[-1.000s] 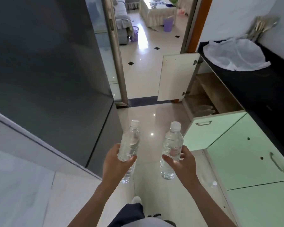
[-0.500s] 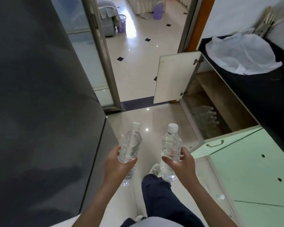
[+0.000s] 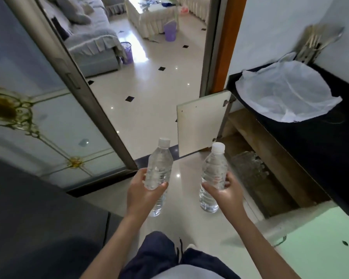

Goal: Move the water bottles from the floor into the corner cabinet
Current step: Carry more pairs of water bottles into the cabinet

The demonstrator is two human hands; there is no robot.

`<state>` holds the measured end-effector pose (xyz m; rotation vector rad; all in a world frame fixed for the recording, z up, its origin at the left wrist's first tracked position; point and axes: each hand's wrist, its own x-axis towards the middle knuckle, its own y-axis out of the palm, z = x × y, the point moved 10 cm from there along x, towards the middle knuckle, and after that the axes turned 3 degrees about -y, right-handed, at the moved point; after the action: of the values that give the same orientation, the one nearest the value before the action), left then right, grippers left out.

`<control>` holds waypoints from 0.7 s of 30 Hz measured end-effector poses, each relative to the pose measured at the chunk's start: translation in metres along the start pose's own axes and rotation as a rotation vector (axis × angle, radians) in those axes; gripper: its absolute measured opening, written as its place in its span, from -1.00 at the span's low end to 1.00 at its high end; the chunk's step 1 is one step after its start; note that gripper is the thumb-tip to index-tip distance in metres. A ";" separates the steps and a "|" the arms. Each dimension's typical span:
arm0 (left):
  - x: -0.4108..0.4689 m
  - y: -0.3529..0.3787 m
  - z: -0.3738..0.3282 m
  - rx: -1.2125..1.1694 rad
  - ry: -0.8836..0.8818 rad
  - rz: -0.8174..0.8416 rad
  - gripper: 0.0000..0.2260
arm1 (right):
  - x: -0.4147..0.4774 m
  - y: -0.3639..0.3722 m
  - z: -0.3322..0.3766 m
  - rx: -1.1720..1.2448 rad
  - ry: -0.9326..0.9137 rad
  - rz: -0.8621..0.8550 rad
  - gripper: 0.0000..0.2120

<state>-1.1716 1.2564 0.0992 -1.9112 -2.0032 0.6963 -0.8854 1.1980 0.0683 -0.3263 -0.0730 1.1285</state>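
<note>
My left hand (image 3: pixel 143 195) grips a clear water bottle (image 3: pixel 159 164) with a white cap, held upright above the floor. In my right hand (image 3: pixel 226 195) is a second clear water bottle (image 3: pixel 214 170), also upright. To the right of both stands the corner cabinet (image 3: pixel 270 158), its white door (image 3: pixel 199 123) swung open towards the doorway. Several clear bottles (image 3: pixel 248 168) lie on the cabinet's lower shelf, dim in the shadow. My right hand is just left of the cabinet opening.
A black counter (image 3: pixel 320 141) with a white plastic bag (image 3: pixel 286 93) tops the cabinet. Pale green cabinet doors (image 3: pixel 314 248) are at the lower right. A dark fridge (image 3: pixel 38 228) and a glass sliding door (image 3: pixel 48 121) stand at the left. My legs show at the bottom.
I have walked forward towards the open cabinet with both bottles; the cabinet opening now lies closer and beside my right hand. Both grips are unchanged.
</note>
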 end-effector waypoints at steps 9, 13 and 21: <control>0.135 0.127 -0.035 0.102 0.079 0.404 -0.67 | 0.054 -0.035 -0.053 0.054 0.291 -0.410 -0.63; 0.179 0.186 -0.071 0.217 0.172 0.617 -0.71 | 0.067 -0.053 -0.055 0.065 0.389 -0.623 -0.70; 0.217 0.290 -0.114 0.396 0.340 0.905 -0.67 | 0.062 -0.076 -0.081 0.123 0.575 -0.946 -0.65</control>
<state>-0.8828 1.4893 0.0168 -2.4042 -0.6682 0.7993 -0.7740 1.2062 0.0069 -0.4290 0.3235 0.0776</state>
